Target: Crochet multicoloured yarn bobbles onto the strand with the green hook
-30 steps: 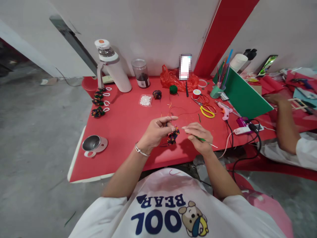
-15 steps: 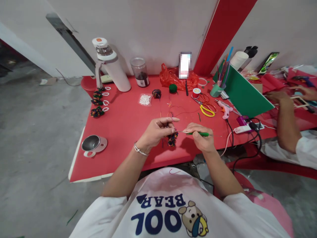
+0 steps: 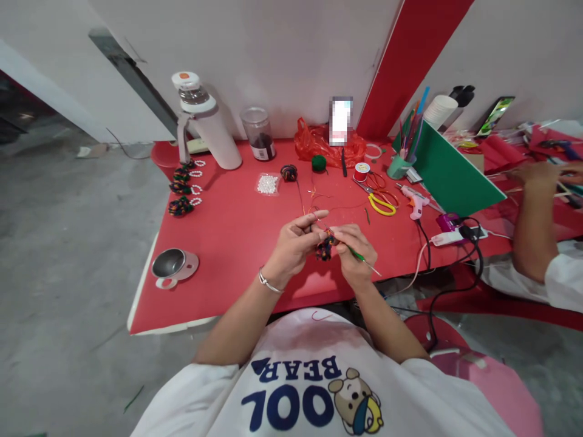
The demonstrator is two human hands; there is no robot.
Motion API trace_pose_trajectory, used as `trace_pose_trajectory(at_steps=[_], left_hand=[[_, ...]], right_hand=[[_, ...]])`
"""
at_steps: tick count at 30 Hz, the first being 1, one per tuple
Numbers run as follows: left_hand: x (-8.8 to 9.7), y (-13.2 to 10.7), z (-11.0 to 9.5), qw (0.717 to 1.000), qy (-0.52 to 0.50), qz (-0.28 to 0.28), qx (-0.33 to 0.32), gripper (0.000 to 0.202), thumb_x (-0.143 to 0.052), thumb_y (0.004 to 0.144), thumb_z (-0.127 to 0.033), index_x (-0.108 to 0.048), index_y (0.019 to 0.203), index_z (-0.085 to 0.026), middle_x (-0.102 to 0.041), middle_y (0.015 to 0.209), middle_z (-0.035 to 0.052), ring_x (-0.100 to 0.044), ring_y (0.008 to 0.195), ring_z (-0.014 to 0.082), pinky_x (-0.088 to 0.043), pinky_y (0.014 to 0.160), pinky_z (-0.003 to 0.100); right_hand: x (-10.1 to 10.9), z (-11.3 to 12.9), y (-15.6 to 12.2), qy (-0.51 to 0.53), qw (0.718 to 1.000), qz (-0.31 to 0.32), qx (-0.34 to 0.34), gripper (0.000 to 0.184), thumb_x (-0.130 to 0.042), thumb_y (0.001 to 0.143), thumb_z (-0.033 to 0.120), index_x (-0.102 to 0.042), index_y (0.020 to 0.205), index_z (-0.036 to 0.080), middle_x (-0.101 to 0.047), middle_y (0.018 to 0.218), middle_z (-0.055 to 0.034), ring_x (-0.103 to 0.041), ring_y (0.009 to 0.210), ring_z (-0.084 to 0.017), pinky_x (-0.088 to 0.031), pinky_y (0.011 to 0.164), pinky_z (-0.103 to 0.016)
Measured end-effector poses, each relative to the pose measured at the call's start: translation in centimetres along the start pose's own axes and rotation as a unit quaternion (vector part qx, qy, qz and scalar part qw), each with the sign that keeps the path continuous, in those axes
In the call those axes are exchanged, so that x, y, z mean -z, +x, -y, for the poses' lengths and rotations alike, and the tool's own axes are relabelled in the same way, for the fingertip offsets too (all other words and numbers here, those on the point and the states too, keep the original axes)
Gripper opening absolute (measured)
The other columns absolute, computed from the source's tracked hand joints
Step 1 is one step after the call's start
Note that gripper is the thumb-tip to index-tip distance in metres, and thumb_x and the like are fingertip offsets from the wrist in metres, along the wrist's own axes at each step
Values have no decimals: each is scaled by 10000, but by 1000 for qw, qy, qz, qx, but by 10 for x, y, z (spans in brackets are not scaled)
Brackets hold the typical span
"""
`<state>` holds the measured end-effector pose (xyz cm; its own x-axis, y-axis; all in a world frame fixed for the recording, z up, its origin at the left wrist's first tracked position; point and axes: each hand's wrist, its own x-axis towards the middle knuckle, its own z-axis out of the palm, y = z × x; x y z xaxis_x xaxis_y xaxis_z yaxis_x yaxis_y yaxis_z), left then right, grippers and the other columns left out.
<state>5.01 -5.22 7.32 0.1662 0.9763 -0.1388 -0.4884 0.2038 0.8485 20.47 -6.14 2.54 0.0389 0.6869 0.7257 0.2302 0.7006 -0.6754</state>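
Observation:
Between the fingertips of my left hand (image 3: 296, 243) is a small dark multicoloured crochet piece (image 3: 324, 249), with its yarn running over the raised forefinger. My right hand (image 3: 356, 252) is closed around a crochet hook (image 3: 357, 255) with a green grip; the shaft's back end sticks out low to the right. The hook's tip is at the top of the piece, partly hidden by fingers. A strand leads back to a multicoloured yarn ball (image 3: 288, 173). A green yarn ball (image 3: 319, 163) lies farther back.
On the red table (image 3: 228, 261) stand a steel-lined cup (image 3: 175, 267), a tall flask (image 3: 214, 133) and a jar (image 3: 259, 136). Nearby lie a bead packet (image 3: 267, 184), yellow-handled scissors (image 3: 381, 205) and a glue gun (image 3: 414, 201). Beyond a green divider (image 3: 449, 164) a co-worker's arm (image 3: 535, 224) shows.
My right hand has come left to the crochet piece, and the hook now slants down to the right. My left hand and the piece have shifted slightly right.

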Motion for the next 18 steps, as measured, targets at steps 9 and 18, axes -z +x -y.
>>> trace_pose_trajectory(at_steps=[9,18], left_hand=[[15,-1,-18,997,44,36,60,495,-869,602,-164,-784,1088,-130,-602,629,-22,-506,541,74,-362,516,210],[25,2,-27,988,104,91,70,433,-863,608,-181,-805,1033,-127,-603,622,-6,-458,503,65,-335,473,212]], right_hand=[[38,-2,21,4,988,146,52,230,-704,926,332,-755,1151,335,-813,1054,-48,-738,948,-227,-574,881,-465],[51,5,33,21,976,208,62,233,-731,908,326,-764,1138,343,-818,1047,-38,-742,915,-218,-562,884,-463]])
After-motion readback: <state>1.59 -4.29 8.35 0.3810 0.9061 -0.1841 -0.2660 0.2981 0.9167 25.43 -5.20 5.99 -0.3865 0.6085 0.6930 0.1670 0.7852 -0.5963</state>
